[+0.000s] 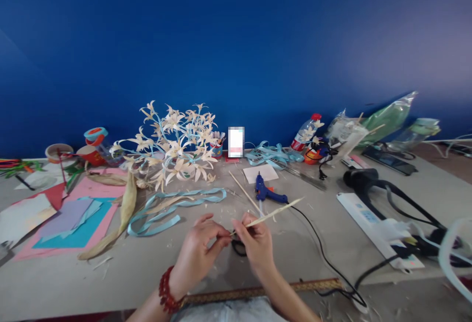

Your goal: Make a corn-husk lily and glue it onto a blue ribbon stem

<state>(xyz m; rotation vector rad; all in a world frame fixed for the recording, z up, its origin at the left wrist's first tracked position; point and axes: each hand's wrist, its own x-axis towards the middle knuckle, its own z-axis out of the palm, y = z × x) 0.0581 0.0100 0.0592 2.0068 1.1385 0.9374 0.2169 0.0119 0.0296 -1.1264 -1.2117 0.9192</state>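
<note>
Close together above the near middle of the table, both my hands pinch one thin, pale strip of corn husk (282,209). My left hand (201,243), below a red bead bracelet (168,290), closes thumb and fingertips on its short left end. Further along it, my right hand (256,243) is closed, and the long end sticks out to the upper right. A dark loop (239,247) shows on the table beneath the hands; its kind is unclear. Just beyond lie a blue glue gun (271,194) and a thin stick (244,191).
White husk flowers (177,140) stand behind to the left. Blue ribbon (162,223), dried husks (127,209) and coloured paper (70,243) lie left. A power strip (379,228) with cables (324,253) is at right. A bottle (304,132) stands by the blue wall (236,56).
</note>
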